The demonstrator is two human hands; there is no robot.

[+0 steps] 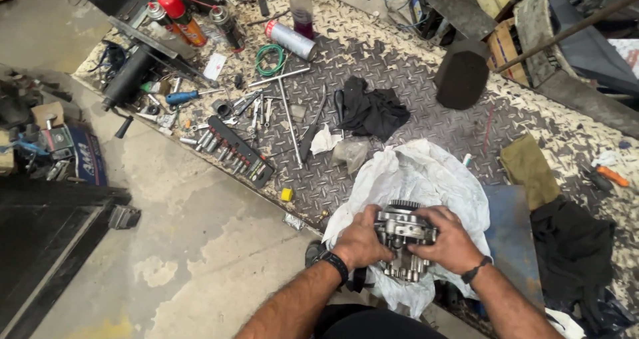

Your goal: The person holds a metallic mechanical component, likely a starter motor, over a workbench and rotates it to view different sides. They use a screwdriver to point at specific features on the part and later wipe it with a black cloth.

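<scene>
- The gear unit [403,238] sits low in the middle of the view, held just above a white plastic sheet [426,172] at the near edge of the bench [399,59]
- It is a grey metal assembly with a toothed ring at the far end and stubby lugs underneath; it looks heavy, rigid and probably oily, so likely slick to the touch
- The left hand [359,240] is clamped on its left side, fingers wrapped over the top edge
- The right hand [451,240] is clamped on the right side the same way, thumb pointing inward across the casing
- Best purchase seems to be the flat sides of the body, where both palms already press, not the teeth or the lugs, which would bite into skin
- Beyond the sheet lies a black rag [373,110], and further left a socket rail [234,150] among loose wrenches
- A screwdriver [183,97] with a blue handle and some spray cans [186,16] crowd the far left corner
- A dark block [462,74] stands to the right of the rag, well apart from the hands
</scene>
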